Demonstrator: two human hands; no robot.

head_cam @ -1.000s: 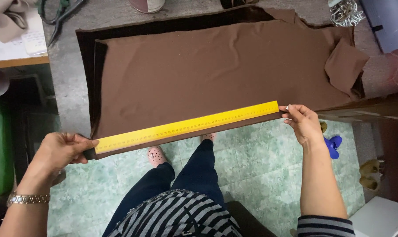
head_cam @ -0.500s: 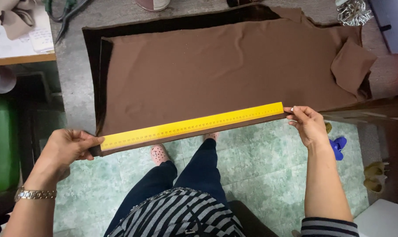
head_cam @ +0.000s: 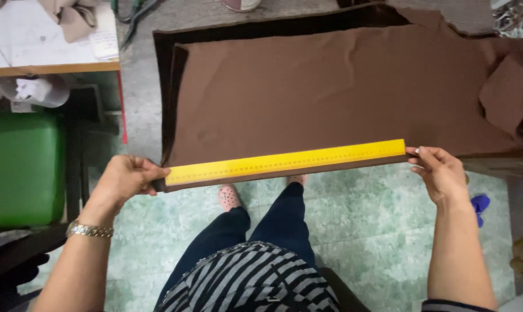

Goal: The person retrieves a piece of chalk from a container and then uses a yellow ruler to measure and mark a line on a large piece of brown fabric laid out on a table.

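Observation:
A long yellow ruler lies along the near edge of a brown fabric sheet spread over a grey table. My left hand pinches the ruler's left end together with the fabric edge. My right hand grips the ruler's right end and the cloth beneath it. The ruler tilts slightly, its right end farther from me. A darker brown layer shows under the fabric along its left and far sides.
A green seat stands at the left beside a wooden-edged white table with cloth scraps. A loose brown fabric piece lies at the right. Green tiled floor and my legs are below.
The view has shifted so the fabric and ruler sit a little further right in frame. Both hands keep their hold on the ruler's ends.

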